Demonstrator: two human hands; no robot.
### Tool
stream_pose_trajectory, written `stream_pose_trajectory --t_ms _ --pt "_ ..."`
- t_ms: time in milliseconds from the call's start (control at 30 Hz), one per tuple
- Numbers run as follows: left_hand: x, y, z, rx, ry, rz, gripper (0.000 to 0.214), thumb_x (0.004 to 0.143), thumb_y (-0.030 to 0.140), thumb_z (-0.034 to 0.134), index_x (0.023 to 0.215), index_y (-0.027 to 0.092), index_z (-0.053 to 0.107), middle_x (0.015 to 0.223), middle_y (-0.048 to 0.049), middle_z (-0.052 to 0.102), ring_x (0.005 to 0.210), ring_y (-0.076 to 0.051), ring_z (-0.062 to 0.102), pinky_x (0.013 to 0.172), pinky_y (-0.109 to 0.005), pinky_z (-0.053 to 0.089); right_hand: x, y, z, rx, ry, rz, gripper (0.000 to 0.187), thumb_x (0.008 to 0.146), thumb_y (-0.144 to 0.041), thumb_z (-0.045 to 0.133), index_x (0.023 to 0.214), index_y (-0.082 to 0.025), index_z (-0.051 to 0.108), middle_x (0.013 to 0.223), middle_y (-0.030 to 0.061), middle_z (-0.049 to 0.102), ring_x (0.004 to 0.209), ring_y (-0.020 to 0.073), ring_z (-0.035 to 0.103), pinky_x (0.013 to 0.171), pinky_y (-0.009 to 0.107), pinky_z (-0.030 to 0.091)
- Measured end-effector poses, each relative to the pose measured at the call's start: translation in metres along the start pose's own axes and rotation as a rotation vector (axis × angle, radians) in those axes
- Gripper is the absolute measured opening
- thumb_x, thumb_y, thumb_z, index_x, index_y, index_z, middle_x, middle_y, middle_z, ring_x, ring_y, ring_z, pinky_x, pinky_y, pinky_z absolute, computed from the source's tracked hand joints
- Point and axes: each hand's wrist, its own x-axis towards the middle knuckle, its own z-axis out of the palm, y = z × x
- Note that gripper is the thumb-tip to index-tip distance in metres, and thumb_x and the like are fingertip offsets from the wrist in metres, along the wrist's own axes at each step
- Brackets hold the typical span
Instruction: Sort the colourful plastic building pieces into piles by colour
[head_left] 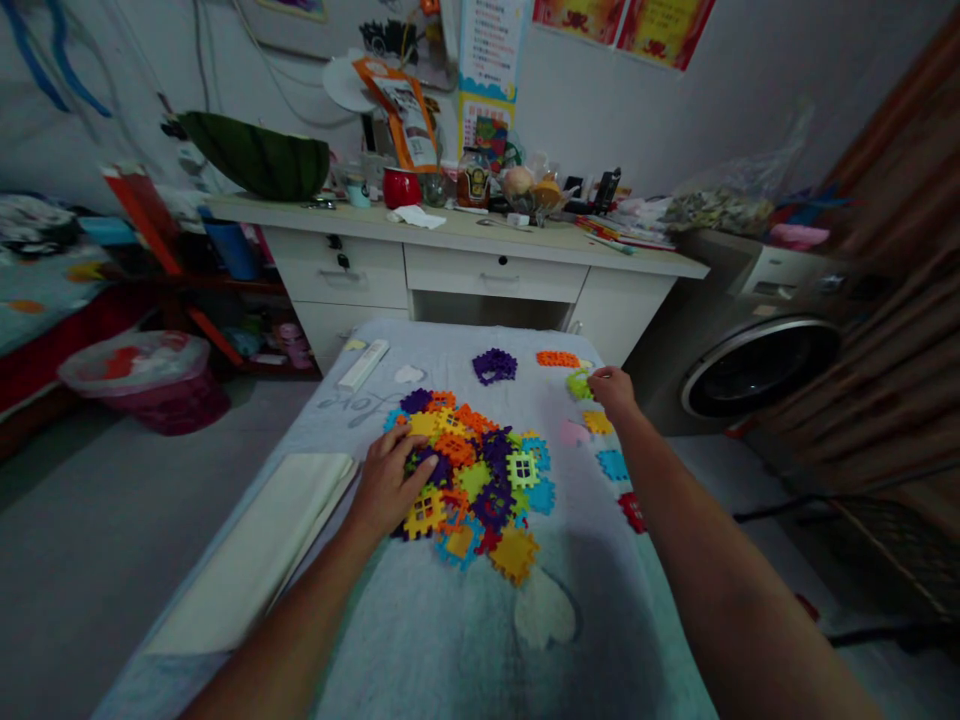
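A pile of toothed plastic building tiles (472, 480) in purple, orange, yellow, blue, green and red lies mid-table. My left hand (394, 475) rests on its left side, fingers apart, touching a purple tile. At the far right, my right hand (616, 390) has its fingers pinched at the edge of a light green tile (579, 384). That one sits in a row along the right side, between an orange stack (557, 359) and a yellow tile (598, 423); a blue tile (613, 465) and a red tile (632, 511) are nearer me. Purple tiles (494, 366) lie apart at the back.
A pale cloth (465, 650) covers the table. Along the left lie a folded white sheet (247, 550) and a white remote-like strip (364, 365). Behind stands a cluttered white desk (487, 240), with a washing machine (750, 330) at right and a pink bin (150, 385) at left.
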Motion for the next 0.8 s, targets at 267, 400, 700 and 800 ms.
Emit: stream_pose_trajectory --t_ms 267,400,700,800 --pt "0.0 0.0 -0.001 0.011 -0.01 -0.001 0.039 0.088 0.05 0.049 0.109 0.021 0.064 0.127 -0.0107 0.054 0.12 -0.03 0.05 0.104 -0.051 0.04 0.02 0.022 -0.023 0.228 0.083 0.242 0.023 0.064 -0.007 0.06 0.057 -0.02 0.044 0.045 -0.0062 0.044 0.042 0.008 0.046 0.044 0.019 0.044" --pt "0.001 0.002 -0.002 0.004 -0.012 -0.006 0.04 0.088 0.051 0.049 0.108 0.02 0.065 0.126 -0.0113 0.054 0.12 -0.031 0.05 0.105 -0.051 0.04 0.024 0.026 -0.022 0.245 0.065 0.305 0.024 0.063 -0.006 0.062 0.057 -0.02 0.044 0.045 -0.0053 0.044 0.042 0.0097 0.047 0.043 0.022 0.043" --pt "0.001 0.003 -0.002 -0.018 0.012 -0.015 0.038 0.087 0.05 0.051 0.111 0.024 0.064 0.126 -0.0092 0.055 0.121 -0.03 0.051 0.106 -0.051 0.04 -0.007 0.017 -0.039 0.281 0.096 0.202 0.009 0.068 -0.016 0.061 0.075 -0.019 0.057 0.064 -0.0022 0.056 0.055 0.0102 0.055 0.05 0.02 0.046" --pt "0.0 0.003 -0.002 -0.03 0.028 -0.003 0.038 0.087 0.049 0.051 0.111 0.023 0.063 0.126 -0.0095 0.055 0.122 -0.029 0.05 0.107 -0.05 0.038 -0.037 0.009 -0.039 0.295 -0.004 0.093 0.014 0.07 -0.021 0.06 0.084 -0.018 0.06 0.073 -0.0007 0.06 0.062 0.0108 0.057 0.055 0.021 0.046"
